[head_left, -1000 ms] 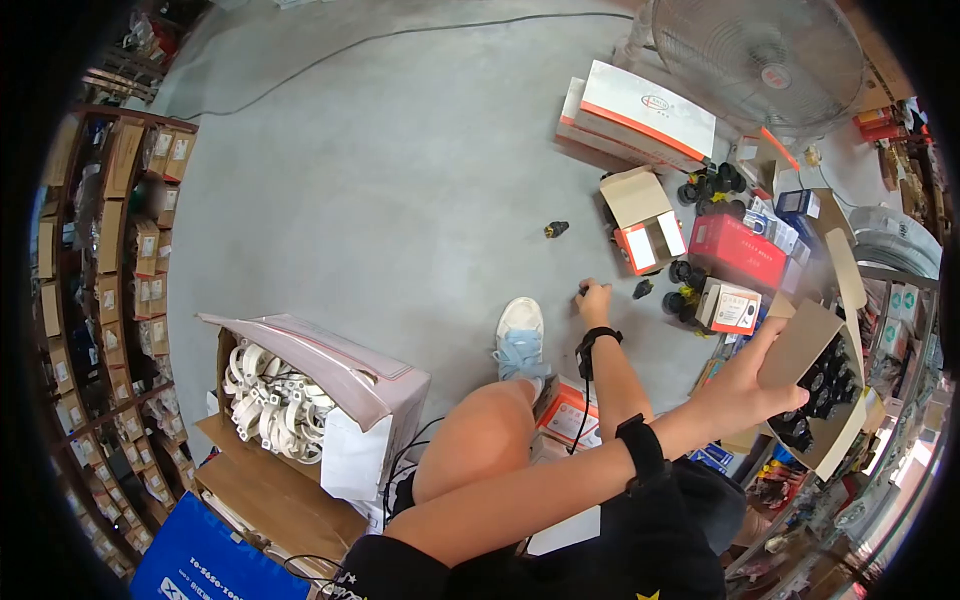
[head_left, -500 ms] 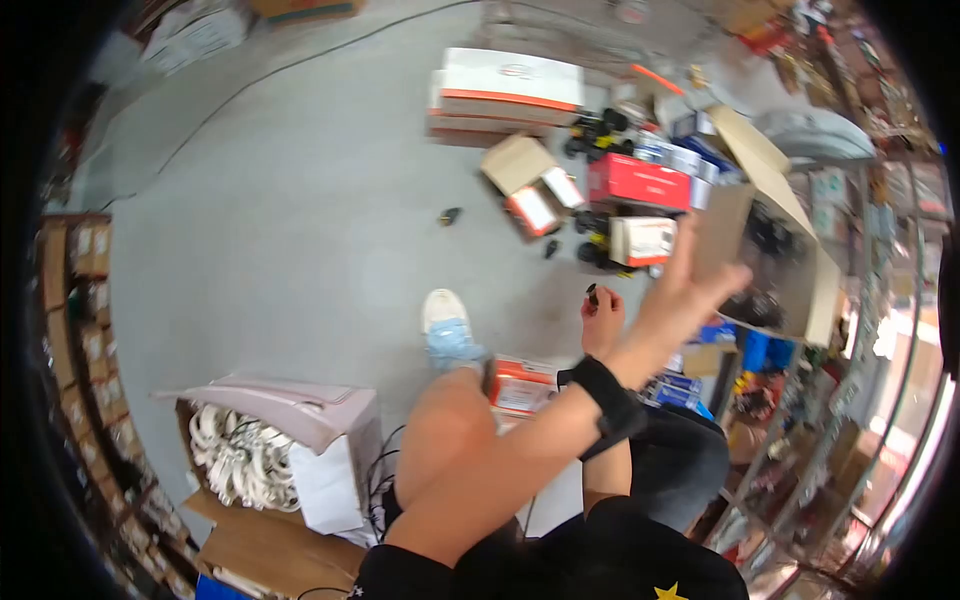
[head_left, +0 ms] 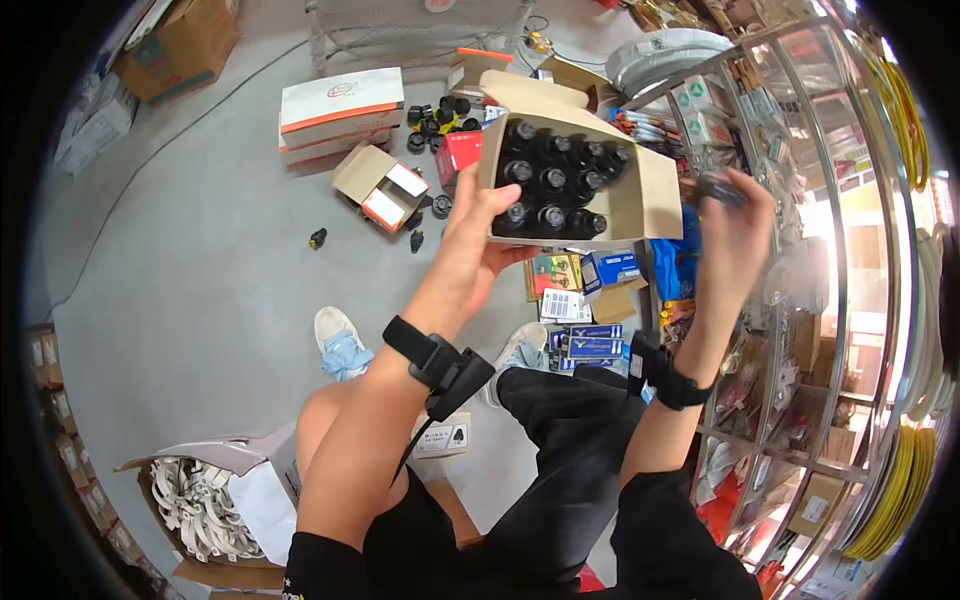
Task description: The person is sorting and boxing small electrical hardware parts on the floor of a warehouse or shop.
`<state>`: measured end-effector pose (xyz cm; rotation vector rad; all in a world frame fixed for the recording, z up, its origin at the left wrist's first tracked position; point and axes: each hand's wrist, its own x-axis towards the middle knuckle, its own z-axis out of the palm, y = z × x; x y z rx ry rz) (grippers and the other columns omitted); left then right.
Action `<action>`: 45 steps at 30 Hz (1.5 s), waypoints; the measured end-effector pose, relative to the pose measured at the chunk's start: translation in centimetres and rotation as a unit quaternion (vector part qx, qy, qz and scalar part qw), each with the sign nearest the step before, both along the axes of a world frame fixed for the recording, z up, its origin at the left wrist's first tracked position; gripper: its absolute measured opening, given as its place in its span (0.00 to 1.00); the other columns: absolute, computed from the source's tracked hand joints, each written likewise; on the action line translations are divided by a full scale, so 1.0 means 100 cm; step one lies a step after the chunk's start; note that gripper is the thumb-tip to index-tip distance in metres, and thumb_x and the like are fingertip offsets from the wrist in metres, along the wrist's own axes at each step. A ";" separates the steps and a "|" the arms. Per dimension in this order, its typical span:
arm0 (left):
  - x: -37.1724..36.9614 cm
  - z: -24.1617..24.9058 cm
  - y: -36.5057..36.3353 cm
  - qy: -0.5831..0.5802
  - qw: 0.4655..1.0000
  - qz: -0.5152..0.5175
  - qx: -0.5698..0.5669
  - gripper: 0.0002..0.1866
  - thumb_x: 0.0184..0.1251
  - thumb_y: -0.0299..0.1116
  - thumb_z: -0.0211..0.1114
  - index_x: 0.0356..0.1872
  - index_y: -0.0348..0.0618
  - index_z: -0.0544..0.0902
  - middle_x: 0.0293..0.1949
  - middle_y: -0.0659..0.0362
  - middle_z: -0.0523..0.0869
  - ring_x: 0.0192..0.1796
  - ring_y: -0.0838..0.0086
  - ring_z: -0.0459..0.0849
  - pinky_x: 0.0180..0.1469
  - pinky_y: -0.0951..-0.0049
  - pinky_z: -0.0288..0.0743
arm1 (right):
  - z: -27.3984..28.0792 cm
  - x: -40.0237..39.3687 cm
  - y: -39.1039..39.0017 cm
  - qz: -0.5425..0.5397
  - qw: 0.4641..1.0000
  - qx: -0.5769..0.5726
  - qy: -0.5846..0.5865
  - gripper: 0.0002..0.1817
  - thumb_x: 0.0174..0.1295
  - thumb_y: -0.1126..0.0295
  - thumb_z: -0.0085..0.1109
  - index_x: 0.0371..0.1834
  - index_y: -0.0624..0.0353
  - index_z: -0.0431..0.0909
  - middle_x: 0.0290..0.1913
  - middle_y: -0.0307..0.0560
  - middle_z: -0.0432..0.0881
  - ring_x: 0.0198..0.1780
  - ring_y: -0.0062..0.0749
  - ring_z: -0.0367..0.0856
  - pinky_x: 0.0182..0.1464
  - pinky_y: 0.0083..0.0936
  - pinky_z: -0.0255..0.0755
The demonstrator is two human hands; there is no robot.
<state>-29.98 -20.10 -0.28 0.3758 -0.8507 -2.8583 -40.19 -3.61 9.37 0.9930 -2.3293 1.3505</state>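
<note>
Gripping box (head_left: 640, 205) edge: left hand (head_left: 478, 238); right hand (head_left: 735, 235) pinching black part (head_left: 718, 187)

An open brown cardboard box (head_left: 640, 195) of black round plastic fittings (head_left: 550, 180) sits between both hands, above the grey concrete floor (head_left: 200, 250); glass-fronted metal shelving (head_left: 800, 200) stands right.

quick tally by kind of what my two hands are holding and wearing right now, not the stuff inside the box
open brown cardboard box, held by the left hand: 1
small black part, blurred, held in the right hand: 1
black wrist bands, one on each wrist: 2
total: 4
</note>
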 end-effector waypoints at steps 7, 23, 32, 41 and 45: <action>0.002 0.004 0.017 0.004 1.000 -0.022 -0.008 0.30 0.54 0.45 0.57 0.58 0.54 0.59 0.52 0.57 0.69 0.52 0.66 0.74 0.49 0.57 0.74 | -0.013 0.011 0.000 -0.026 0.978 0.186 0.087 0.17 0.41 0.75 0.65 0.37 0.60 0.74 0.34 0.47 0.77 0.38 0.36 0.74 0.42 0.26 0.68; 0.002 0.000 0.027 0.025 0.999 -0.034 -0.023 0.30 0.55 0.44 0.57 0.58 0.51 0.58 0.51 0.57 0.69 0.49 0.68 0.76 0.44 0.63 0.77 | -0.020 0.011 0.017 -0.049 0.963 0.241 0.106 0.12 0.43 0.76 0.62 0.33 0.60 0.77 0.38 0.47 0.74 0.45 0.39 0.70 0.48 0.28 0.64; 0.004 -0.001 0.020 0.035 0.999 -0.005 0.021 0.29 0.55 0.43 0.57 0.57 0.52 0.58 0.51 0.58 0.69 0.49 0.68 0.76 0.44 0.62 0.77 | -0.035 -0.007 0.018 -0.187 0.978 -0.087 0.037 0.20 0.66 0.58 0.36 0.46 0.62 0.72 0.45 0.49 0.74 0.45 0.32 0.71 0.51 0.29 0.63; -0.006 -0.005 0.007 0.050 0.996 0.039 0.060 0.32 0.54 0.41 0.62 0.59 0.57 0.57 0.46 0.61 0.70 0.47 0.72 0.74 0.34 0.69 0.78 | -0.096 -0.027 0.006 -0.063 0.866 -0.366 -0.335 0.24 0.65 0.59 0.34 0.58 0.62 0.63 0.57 0.51 0.69 0.58 0.42 0.68 0.58 0.39 0.65; -0.013 -0.003 -0.001 0.083 0.991 0.090 0.060 0.34 0.54 0.40 0.62 0.61 0.50 0.56 0.51 0.58 0.70 0.50 0.72 0.73 0.35 0.73 0.78 | -0.164 -0.019 -0.035 -0.050 0.869 -0.285 -0.401 0.21 0.64 0.61 0.40 0.57 0.60 0.64 0.54 0.47 0.71 0.56 0.37 0.70 0.58 0.32 0.65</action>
